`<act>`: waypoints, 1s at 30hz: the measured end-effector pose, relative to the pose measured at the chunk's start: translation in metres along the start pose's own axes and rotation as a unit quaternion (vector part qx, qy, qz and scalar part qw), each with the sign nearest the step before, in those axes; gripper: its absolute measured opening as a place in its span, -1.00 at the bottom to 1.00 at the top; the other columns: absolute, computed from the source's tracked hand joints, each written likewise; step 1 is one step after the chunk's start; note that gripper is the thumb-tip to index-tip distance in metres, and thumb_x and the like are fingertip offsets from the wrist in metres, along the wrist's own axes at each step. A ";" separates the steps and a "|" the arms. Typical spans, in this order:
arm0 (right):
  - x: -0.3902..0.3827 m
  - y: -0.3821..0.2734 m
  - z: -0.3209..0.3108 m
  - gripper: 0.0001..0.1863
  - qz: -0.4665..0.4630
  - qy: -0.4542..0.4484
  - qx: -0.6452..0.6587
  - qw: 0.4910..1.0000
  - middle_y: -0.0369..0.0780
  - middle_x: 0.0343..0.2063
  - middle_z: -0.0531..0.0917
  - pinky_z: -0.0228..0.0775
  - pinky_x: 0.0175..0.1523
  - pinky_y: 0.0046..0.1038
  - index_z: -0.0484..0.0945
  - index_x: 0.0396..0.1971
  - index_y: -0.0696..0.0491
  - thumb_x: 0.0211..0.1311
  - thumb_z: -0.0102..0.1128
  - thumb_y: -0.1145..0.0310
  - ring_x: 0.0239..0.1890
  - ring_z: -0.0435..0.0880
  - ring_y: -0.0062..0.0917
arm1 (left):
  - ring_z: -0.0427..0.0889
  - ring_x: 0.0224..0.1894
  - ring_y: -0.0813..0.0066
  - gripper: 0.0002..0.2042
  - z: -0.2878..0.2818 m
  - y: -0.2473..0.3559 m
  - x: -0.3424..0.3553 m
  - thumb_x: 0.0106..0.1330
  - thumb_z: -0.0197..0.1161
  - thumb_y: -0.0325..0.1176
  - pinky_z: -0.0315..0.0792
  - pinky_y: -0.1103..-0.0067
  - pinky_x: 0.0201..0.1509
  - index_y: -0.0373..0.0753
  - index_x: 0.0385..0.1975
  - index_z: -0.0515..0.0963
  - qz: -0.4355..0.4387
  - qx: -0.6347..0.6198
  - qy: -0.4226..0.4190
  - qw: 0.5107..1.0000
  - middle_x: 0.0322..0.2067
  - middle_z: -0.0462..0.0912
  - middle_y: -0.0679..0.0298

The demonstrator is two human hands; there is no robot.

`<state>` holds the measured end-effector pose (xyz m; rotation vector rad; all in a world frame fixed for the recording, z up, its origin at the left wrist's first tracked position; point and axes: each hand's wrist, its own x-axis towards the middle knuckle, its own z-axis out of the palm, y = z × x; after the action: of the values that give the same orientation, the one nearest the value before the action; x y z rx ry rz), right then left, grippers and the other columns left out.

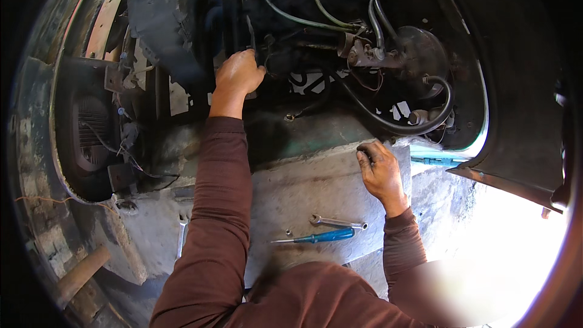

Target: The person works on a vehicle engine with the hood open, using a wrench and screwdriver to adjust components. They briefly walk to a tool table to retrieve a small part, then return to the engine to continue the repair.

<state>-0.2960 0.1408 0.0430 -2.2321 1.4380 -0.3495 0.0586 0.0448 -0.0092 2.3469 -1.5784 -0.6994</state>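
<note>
My left hand (pixel 238 76) reaches into the engine bay with its fingers closed. A slim dark metal piece (pixel 251 31) stands up just beyond its fingers; whether the hand grips it I cannot tell. Along the lower edge of the bay, my right hand (pixel 382 176) rests with curled fingers and the thumb against them. Whatever they may hold is hidden. Below the hands, on the grey ledge (pixel 273 197), lie a combination wrench (pixel 337 222), a blue-handled screwdriver (pixel 325 235) and a small nut (pixel 289 232). Another wrench (pixel 181 237) lies left of my left forearm.
A bent black hose (pixel 395 127) curves beneath a metal cylinder fitting (pixel 364 54) with thinner hoses. A large dark housing (pixel 161 18) fills the upper left. Loose wires (pixel 127 140) hang by the left wall. A dark panel (pixel 516 85) stands at the right.
</note>
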 end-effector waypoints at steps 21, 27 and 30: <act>0.203 0.002 0.103 -0.58 -0.040 -0.192 -0.125 0.972 0.18 -0.08 0.68 0.51 0.14 -0.13 0.58 0.01 0.30 0.31 0.19 0.27 0.04 0.66 0.03 | 0.66 0.10 0.00 -0.62 0.002 -0.014 -0.002 0.29 0.33 -0.20 0.55 0.21 0.18 -0.23 0.05 0.59 -0.001 -0.001 0.003 1.000 0.02 0.67 0.07; 0.270 -0.004 0.126 -0.61 0.084 -0.033 0.177 0.980 0.09 -0.19 0.75 0.52 0.07 -0.22 0.65 -0.10 0.35 0.29 0.29 0.29 -0.08 0.74 -0.05 | 0.65 0.09 -0.04 -0.62 0.009 -0.012 -0.002 0.27 0.35 -0.22 0.55 0.19 0.16 -0.24 0.04 0.59 0.019 -0.019 0.017 0.999 0.00 0.68 0.04; 0.307 0.025 0.165 -0.60 0.215 0.023 0.418 0.883 -0.09 -0.09 0.71 0.55 0.06 -0.25 0.61 -0.02 0.38 0.35 0.29 0.32 -0.14 0.70 -0.24 | 0.65 0.08 -0.06 -0.62 0.014 -0.010 0.002 0.26 0.35 -0.23 0.55 0.18 0.15 -0.25 0.03 0.59 0.050 -0.040 0.032 0.997 -0.01 0.68 0.03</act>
<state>-0.1127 -0.1063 -0.1222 -1.1916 1.3864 -0.7077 0.0599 0.0475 -0.0264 2.1957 -1.5971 -0.6457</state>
